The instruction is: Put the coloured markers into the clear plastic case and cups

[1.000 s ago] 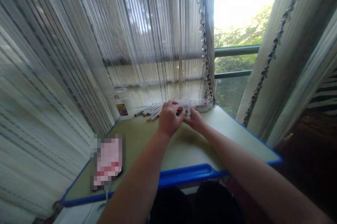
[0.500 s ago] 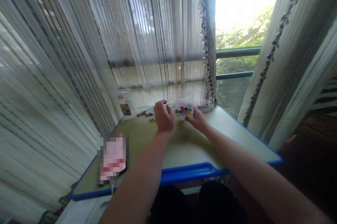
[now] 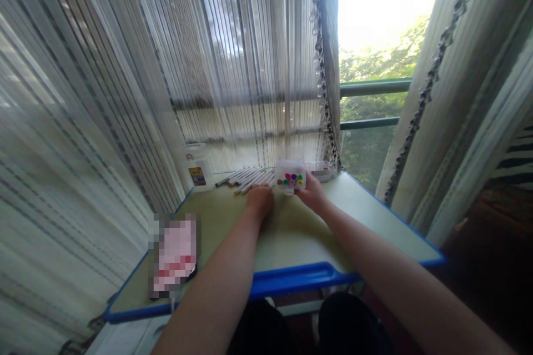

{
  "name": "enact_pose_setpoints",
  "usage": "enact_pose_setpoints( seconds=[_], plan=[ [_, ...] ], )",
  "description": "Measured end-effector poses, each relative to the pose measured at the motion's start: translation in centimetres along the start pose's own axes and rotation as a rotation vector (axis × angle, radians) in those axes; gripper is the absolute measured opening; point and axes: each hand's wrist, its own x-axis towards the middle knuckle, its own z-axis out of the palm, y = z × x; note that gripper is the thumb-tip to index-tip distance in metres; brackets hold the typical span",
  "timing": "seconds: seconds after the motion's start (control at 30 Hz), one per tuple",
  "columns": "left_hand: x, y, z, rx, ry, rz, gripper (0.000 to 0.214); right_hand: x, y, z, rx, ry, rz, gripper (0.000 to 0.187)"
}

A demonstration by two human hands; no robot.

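My right hand (image 3: 311, 190) grips a clear plastic marker case (image 3: 290, 188) from its right side, tipped so one end faces me. Several markers in the case show coloured ends: pink, purple, green, yellow and brown. Low over the table, my left hand (image 3: 261, 199) is at the near right end of a row of loose white markers (image 3: 245, 178). Its fingers point away from me and are mostly hidden behind the back of the hand, so I cannot see whether they grip a marker.
On the pale table (image 3: 300, 233) with a blue rim, a clear package with a label (image 3: 198, 176) stands at the back left. Another clear case (image 3: 322, 170) lies at the back right. A blurred-out pink item (image 3: 177, 249) is at the left; curtains (image 3: 250, 66) hang behind.
My left hand has come down from a raised position beside the case to the loose markers, uncovering more of them. My right hand still holds the case in about the same place.
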Motion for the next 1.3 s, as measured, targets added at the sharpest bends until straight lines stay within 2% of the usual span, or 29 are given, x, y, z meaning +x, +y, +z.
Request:
enact_pose_setpoints(
  seconds=[0.1, 0.2, 0.37, 0.47, 0.53, 0.63, 0.73, 0.87, 1.07, 1.3],
  plan=[
    [-0.1, 0.2, -0.2, 0.006, 0.041, -0.030, 0.021, 0.0, 0.2, 0.2, 0.027, -0.007, 0.006, 0.037],
    [-0.2, 0.3, -0.2, 0.012, 0.076, -0.097, 0.029, 0.1, 0.4, 0.2, 0.045, 0.008, 0.000, 0.039],
    [-0.1, 0.1, 0.1, -0.007, -0.021, -0.121, 0.026, 0.1, 0.5, 0.2, 0.042, 0.019, 0.008, 0.039],
    [0.0, 0.1, 0.0, -0.054, -0.017, -0.139, 0.023, 0.2, 0.6, 0.1, 0.063, 0.024, 0.025, 0.039],
    [0.1, 0.3, -0.3, -0.094, 0.071, -0.173, 0.023, 0.3, 0.7, 0.0, 0.064, 0.036, 0.037, 0.039],
    [0.3, 0.5, -1.1, -0.226, 0.350, -0.193, 0.020, 0.4, 0.6, -0.3, 0.038, 0.084, 0.055, 0.036],
    [0.4, 0.7, -1.9, -0.379, 0.602, -0.103, 0.015, 0.4, 0.3, -0.5, 0.008, 0.125, 0.081, 0.035],
    [0.2, 1.1, -2.8, -0.459, 0.836, 0.047, 0.012, 0.5, 0.0, -0.5, -0.001, 0.135, 0.096, 0.036],
    [-0.4, 1.6, -3.8, -0.429, 0.990, 0.178, 0.014, 0.4, 0.3, -0.4, 0.008, 0.134, 0.070, 0.037],
    [-0.5, 1.7, -4.1, -0.397, 1.086, 0.229, 0.017, 0.5, 0.8, -0.3, 0.043, 0.109, 0.124, 0.043]
  ],
)
